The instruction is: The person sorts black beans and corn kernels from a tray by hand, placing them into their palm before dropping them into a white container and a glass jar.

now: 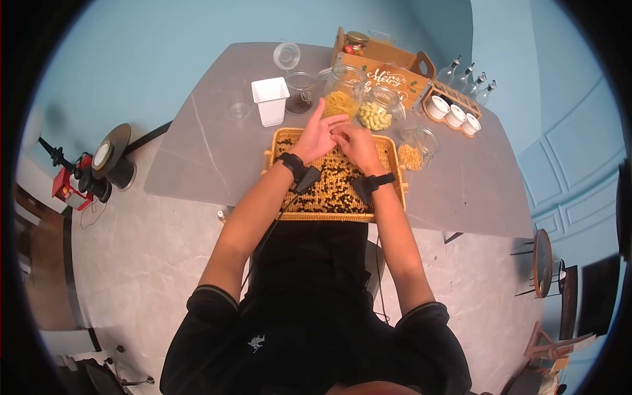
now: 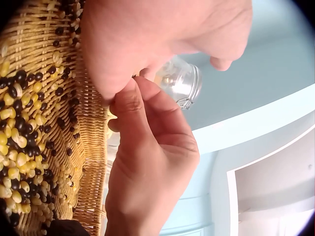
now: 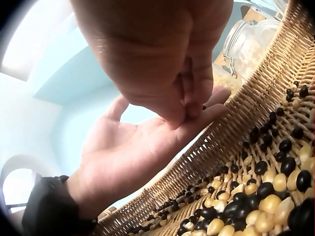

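Observation:
A wicker basket tray [image 1: 316,216] holds mixed black beans [image 3: 265,189] and yellow corn kernels [image 3: 270,203]. Above its far side, my left hand [image 1: 315,139] is held palm up with straight fingers and the thumb spread away. My right hand [image 1: 359,146] comes in from the right, its thumb and fingertips pinched together at the left hand's fingers. In the right wrist view a small dark bit, like a black bean, peeks from between those right fingertips; most of it is hidden.
Behind the basket stand a white square container [image 1: 270,99], a jar of dark beans [image 1: 299,100], a pasta jar [image 1: 340,102] and a jar of pale green pieces [image 1: 375,115]. A small tipped jar [image 1: 411,157] lies right. Further back are a wooden crate [image 1: 388,72] and bottles [image 1: 464,78].

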Demonstrator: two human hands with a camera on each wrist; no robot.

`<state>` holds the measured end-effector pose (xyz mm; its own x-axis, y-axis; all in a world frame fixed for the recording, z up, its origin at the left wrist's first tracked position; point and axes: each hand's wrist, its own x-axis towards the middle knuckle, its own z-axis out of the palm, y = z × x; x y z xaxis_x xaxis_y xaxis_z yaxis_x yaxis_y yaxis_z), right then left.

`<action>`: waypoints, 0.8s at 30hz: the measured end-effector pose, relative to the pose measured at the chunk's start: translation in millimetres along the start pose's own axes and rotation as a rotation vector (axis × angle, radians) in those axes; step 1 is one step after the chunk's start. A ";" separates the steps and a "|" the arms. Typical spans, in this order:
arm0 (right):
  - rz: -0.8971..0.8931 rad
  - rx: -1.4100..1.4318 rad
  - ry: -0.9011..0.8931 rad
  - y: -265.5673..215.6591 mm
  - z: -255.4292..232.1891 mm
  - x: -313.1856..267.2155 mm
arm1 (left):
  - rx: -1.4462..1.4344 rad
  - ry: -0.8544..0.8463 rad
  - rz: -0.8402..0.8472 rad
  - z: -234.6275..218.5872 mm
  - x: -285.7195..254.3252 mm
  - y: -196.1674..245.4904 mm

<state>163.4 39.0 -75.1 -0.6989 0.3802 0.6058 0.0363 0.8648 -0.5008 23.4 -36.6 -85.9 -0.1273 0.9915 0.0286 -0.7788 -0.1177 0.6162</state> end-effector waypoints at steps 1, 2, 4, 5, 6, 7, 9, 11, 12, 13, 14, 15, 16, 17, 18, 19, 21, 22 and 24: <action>0.017 -0.014 -0.010 -0.8 -1.0 0.2 | 0.002 -0.001 0.003 1.4 -1.3 0.9; 0.033 -0.026 -0.021 -1.7 -1.9 0.4 | 0.003 -0.001 0.005 3.0 -2.9 1.1; 0.083 -0.023 -0.048 -1.5 -2.1 0.0 | 0.022 -0.018 0.001 5.1 -5.0 0.1; 0.116 -0.009 -0.063 0.0 -2.1 0.5 | 0.031 -0.029 0.000 5.6 -4.5 0.0; 0.148 0.005 -0.078 1.7 -2.3 1.3 | 0.024 -0.018 -0.007 5.9 -4.1 0.5; 0.195 0.090 -0.067 6.6 -2.4 1.0 | 0.017 -0.006 -0.014 4.8 -3.8 0.4; 0.286 0.262 -0.048 17.6 -4.7 1.5 | 0.002 0.023 -0.018 3.3 -2.3 -0.5; 0.251 0.335 0.259 37.3 -9.7 9.2 | -0.013 0.056 -0.011 5.9 -2.0 0.7; 0.232 0.370 0.410 47.1 -13.4 10.1 | 0.016 0.082 -0.006 6.0 -2.6 1.2; 0.247 0.240 0.543 44.8 -23.6 11.0 | 0.044 0.108 0.002 5.3 -2.7 1.7; 0.259 0.109 0.674 39.4 -36.3 13.0 | 0.071 0.133 0.010 4.5 -2.0 2.5; 0.258 0.010 0.732 33.4 -47.7 12.4 | 0.111 0.153 0.018 3.4 -2.0 2.6; 0.258 -0.093 0.791 29.5 -60.2 10.0 | 0.150 0.170 0.023 2.8 -1.3 1.4; 0.260 -0.201 0.851 29.3 -71.8 7.2 | 0.189 0.184 0.024 2.2 0.8 -1.1; 0.249 -0.292 0.925 29.4 -81.1 5.1 | 0.232 0.169 0.022 0.2 2.1 -2.1; 0.238 -0.382 0.996 31.8 -87.8 2.8 | 0.276 0.155 0.020 0.0 0.7 0.2; 0.298 -0.499 1.067 41.1 -94.3 -3.6 | 0.350 0.187 0.036 2.9 -1.5 -2.8; 0.326 -0.586 1.044 43.8 -96.8 -7.3 | 0.376 0.172 0.023 0.6 -1.9 -3.4; 0.374 -0.759 0.994 48.3 -101.7 -11.7 | 0.427 0.142 0.002 -2.4 -1.2 -2.1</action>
<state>246.0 109.7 -43.5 0.2529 0.4326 0.8654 0.7326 0.4986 -0.4633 23.7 -37.7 -89.1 -0.2349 0.9702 -0.0596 -0.4591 -0.0567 0.8866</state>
